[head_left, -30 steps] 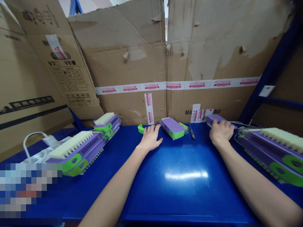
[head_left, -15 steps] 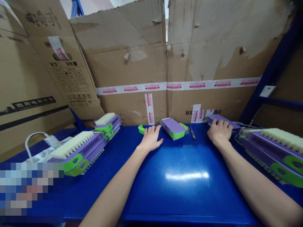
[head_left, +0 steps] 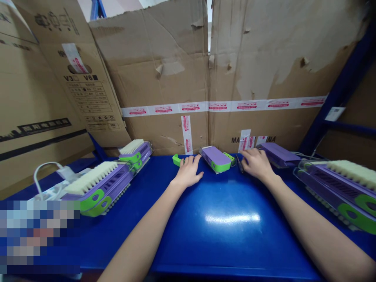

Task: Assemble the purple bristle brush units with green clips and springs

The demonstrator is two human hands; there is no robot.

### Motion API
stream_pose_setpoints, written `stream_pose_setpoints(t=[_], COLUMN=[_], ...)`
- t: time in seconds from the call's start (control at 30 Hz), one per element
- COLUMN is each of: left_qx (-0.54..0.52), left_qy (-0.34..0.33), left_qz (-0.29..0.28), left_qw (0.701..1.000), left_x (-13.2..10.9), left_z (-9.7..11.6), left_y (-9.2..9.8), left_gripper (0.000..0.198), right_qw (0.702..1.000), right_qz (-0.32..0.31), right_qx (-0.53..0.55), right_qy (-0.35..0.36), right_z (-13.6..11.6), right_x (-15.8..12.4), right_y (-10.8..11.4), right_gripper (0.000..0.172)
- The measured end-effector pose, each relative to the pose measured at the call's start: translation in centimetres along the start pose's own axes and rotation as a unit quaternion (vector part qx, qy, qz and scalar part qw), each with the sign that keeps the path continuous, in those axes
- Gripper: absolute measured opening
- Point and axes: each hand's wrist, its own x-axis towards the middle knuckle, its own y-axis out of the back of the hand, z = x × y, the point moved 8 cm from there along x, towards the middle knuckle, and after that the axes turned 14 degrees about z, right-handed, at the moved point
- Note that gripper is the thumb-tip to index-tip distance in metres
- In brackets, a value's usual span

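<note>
My left hand (head_left: 190, 171) rests on the blue table with its fingers spread, holding nothing. Its fingertips are beside a green plastic piece (head_left: 177, 159) that lies at the back. To the right of that hand sits a purple and green brush unit (head_left: 216, 158), with a small green part (head_left: 229, 157) close behind its right end. My right hand (head_left: 257, 163) hovers over a slim dark screwdriver (head_left: 240, 164), fingers apart on either side of it and partly hiding it. Whether they touch it is unclear. Behind the right hand lies a flat purple housing (head_left: 279, 154).
Stacked brush units with cream bristles stand at left (head_left: 101, 188) and at right (head_left: 337, 192); another stack (head_left: 135, 152) is farther back on the left. A white power strip with a plug (head_left: 67, 172) lies far left. Cardboard sheets (head_left: 164, 86) wall the back; a blue post (head_left: 335, 86) rises at right.
My right hand has left the purple housing and moved left to the screwdriver. My left hand has stayed in place beside the green piece.
</note>
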Motion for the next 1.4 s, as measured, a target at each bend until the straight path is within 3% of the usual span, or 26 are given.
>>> stream_pose_setpoints(t=[0.1,0.33,0.5,0.6,0.73,0.9,1.03,1.4], left_qx=[0.0,0.035,0.061,0.062,0.063,0.061,0.059,0.051], left_qy=[0.002,0.022,0.046,0.048,0.05,0.056,0.057,0.058], left_qz=[0.001,0.021,0.008,-0.001,-0.003,-0.008,-0.009,-0.016], left_qw=[1.0,0.999,0.997,0.997,0.997,0.997,0.997,0.997], left_x=[0.0,0.1,0.0,-0.1,-0.1,-0.1,-0.2,-0.2], left_z=[0.0,-0.6,-1.6,-1.7,-1.7,-1.8,-1.8,-1.9], left_y=[0.0,0.5,0.3,0.1,0.1,0.2,0.1,-0.1], left_gripper=[0.063,0.052,0.049,0.05,0.051,0.05,0.051,0.051], right_qw=[0.996,0.993,0.991,0.991,0.991,0.976,0.956,0.965], right_qz=[-0.03,-0.064,-0.023,0.039,0.078,0.008,-0.071,-0.045], right_qx=[0.072,0.089,0.121,0.125,0.066,-0.011,-0.018,-0.043], right_qy=[0.042,0.05,0.058,0.024,-0.087,-0.217,-0.283,-0.255], right_z=[-2.4,-3.7,-4.0,-3.1,0.3,4.6,6.0,5.4], right_x=[0.0,-0.7,-0.5,-0.2,-0.3,-1.8,-3.0,-2.4], right_y=[-0.4,-1.8,-2.0,-1.3,-0.6,-1.1,-1.9,-1.3], right_gripper=[0.042,0.038,0.035,0.037,0.039,0.041,0.04,0.034])
